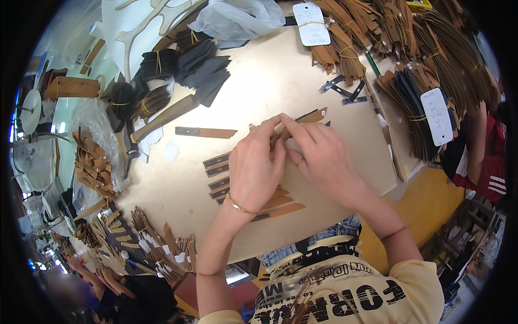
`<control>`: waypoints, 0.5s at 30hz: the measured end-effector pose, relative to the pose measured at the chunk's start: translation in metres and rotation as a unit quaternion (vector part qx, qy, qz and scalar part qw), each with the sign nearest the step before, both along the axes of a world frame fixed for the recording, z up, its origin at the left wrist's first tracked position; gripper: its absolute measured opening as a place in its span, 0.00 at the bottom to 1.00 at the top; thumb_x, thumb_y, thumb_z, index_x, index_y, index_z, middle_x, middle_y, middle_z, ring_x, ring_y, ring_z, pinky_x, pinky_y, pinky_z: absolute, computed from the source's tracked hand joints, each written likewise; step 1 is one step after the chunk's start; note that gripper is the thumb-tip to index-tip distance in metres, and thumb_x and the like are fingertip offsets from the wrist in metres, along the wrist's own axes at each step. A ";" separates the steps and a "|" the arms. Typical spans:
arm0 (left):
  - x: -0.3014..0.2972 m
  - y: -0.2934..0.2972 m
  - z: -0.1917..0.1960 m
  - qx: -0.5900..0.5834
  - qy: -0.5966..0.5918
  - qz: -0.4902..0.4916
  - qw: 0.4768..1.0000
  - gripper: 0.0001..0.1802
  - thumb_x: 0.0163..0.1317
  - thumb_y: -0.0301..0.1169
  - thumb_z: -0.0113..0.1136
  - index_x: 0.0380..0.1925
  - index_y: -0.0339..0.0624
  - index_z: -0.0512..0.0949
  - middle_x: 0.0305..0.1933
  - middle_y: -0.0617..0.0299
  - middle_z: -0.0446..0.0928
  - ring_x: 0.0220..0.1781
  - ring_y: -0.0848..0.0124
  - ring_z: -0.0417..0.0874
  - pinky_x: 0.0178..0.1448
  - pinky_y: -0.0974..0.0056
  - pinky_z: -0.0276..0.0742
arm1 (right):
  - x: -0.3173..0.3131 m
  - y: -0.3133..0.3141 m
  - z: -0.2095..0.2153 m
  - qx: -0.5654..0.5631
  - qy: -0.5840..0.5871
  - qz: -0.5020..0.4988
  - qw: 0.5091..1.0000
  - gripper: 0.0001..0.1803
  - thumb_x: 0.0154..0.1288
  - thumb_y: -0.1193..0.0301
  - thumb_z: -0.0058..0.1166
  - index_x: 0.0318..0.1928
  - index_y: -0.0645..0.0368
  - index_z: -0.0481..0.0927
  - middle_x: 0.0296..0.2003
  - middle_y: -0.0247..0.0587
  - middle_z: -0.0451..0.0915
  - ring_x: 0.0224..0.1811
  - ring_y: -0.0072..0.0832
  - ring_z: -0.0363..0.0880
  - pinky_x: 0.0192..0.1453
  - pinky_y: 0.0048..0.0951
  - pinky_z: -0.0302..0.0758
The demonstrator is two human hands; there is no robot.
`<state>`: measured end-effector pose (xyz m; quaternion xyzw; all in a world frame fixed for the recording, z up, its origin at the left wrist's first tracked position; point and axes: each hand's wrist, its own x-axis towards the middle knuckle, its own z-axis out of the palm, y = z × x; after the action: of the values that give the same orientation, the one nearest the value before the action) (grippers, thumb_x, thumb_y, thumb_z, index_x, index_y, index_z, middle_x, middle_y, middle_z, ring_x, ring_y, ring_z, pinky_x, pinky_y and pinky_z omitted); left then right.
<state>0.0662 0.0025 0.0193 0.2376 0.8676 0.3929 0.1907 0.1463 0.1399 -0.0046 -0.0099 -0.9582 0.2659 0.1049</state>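
Observation:
Both my hands meet over the middle of the table. My left hand (254,170) and my right hand (322,156) pinch a brown leather strip (319,115) between their fingertips, its pointed end showing beyond the right fingers. A dark edge runs along that strip; the rest is hidden by the fingers. Under and beside my left hand, several similar leather strips (284,211) lie in a row, with black pieces (218,161) on their blunt ends. Farther left, a single leather strip (211,133) with a black end lies apart.
A hammer (164,119) lies at the left, near black strip bundles (159,65). A clear plastic bag (237,20) sits at the back. Small black pieces (343,90) and tied brown strip bundles (431,75) are at the right. Other people work at right and lower left.

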 end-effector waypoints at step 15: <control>0.024 -0.007 -0.038 -0.024 0.290 -0.048 0.956 0.16 0.52 0.25 0.65 0.43 0.44 0.85 0.52 0.56 0.76 0.56 0.58 0.75 0.60 0.53 0.67 | -0.021 0.027 0.002 -0.311 -0.082 -0.091 0.942 0.08 0.63 0.76 0.57 0.42 0.63 0.81 0.27 0.47 0.85 0.24 0.33 0.83 0.32 0.32 0.77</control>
<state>0.0902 -0.0040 -0.0183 0.3780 0.8823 0.2768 -0.0448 0.1251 0.1672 -0.0026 -0.1512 -0.8280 0.5383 0.0419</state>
